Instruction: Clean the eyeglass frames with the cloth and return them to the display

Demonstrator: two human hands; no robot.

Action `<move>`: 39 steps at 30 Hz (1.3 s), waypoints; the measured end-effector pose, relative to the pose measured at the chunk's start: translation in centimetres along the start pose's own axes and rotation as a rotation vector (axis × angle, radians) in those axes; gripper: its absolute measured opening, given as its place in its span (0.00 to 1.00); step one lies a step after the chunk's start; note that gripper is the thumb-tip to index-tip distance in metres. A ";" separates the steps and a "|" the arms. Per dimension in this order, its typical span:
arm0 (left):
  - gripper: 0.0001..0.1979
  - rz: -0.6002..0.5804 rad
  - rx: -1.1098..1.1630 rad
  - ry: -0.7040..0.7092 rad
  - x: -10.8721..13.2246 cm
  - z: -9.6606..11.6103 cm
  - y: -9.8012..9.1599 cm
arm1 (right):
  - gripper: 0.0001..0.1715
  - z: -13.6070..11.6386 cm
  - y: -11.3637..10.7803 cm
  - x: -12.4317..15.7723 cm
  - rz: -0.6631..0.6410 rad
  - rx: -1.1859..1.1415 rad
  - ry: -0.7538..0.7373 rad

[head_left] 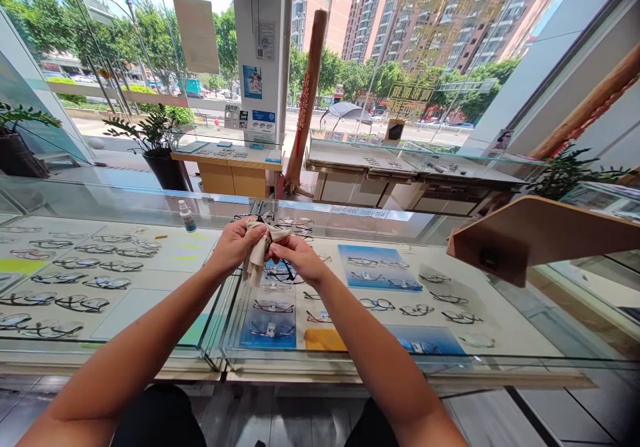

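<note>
My left hand [234, 243] is closed on a beige cleaning cloth [257, 260], whose loose end hangs down below the fingers. My right hand [303, 258] pinches a dark-framed pair of eyeglasses [288, 275] beside the cloth, and part of the frame shows under its fingers. The cloth is wrapped against the eyeglasses between both hands, so much of the frame is hidden. Both hands are held together above the glass display counter [320, 233]. A small white spray bottle [187, 216] with a blue label stands on the glass to the left.
Rows of eyeglasses [81, 303] lie inside the counter, some on blue cards [350, 279]. A brown wooden panel [545, 237] juts over the right side. Beyond stand a potted plant [157, 147], a wooden post [310, 87] and further display cases [360, 150] before the windows.
</note>
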State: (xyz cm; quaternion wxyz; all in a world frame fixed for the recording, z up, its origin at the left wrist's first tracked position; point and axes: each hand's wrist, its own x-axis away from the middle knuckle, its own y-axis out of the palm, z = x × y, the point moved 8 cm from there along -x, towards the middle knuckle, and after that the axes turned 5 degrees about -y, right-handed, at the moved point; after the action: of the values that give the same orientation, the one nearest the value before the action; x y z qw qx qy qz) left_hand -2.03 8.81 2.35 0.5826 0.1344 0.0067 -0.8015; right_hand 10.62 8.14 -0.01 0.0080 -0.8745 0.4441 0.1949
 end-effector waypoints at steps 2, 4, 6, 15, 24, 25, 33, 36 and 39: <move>0.28 0.007 0.010 0.004 0.0 0.1 0.1 | 0.31 -0.2 -0.1 0.0 0.014 0.009 -0.010; 0.30 0.008 0.053 0.009 -0.2 0.4 0.2 | 0.31 -0.7 -0.4 0.0 0.044 0.006 -0.031; 0.31 0.028 0.097 0.024 -0.5 0.7 -0.1 | 0.30 -1.4 -1.1 0.1 0.093 -0.009 -0.064; 0.34 -0.057 0.005 -0.120 -0.7 -1.1 0.0 | 0.28 -4.6 -4.5 0.6 0.349 0.064 -0.247; 0.34 -0.323 -0.063 -0.216 1.0 -2.2 3.0 | 0.30 -2.9 -3.1 0.4 0.290 0.001 -0.158; 0.34 -0.312 -0.062 -0.211 1.0 -2.3 3.1 | 0.30 -2.8 -2.9 0.4 0.288 -0.010 -0.158; 0.33 -0.130 -0.043 -0.176 1.0 -2.4 3.1 | 0.31 -2.1 -2.0 0.2 0.308 -0.042 -0.155; 0.31 -0.095 -0.013 -0.159 1.0 -2.2 3.2 | 0.32 -2.1 -1.9 0.2 0.322 0.012 -0.174; 0.30 -0.060 0.011 -0.157 0.9 -2.3 3.0 | 0.32 -2.4 -1.8 0.3 0.338 0.081 -0.203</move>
State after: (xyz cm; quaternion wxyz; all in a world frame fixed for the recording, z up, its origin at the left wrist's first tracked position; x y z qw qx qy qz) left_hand 1.03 7.33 0.38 0.5564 0.0740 -0.0394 -0.8267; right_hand 13.01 8.56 1.78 0.0551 -0.7624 0.5890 0.2625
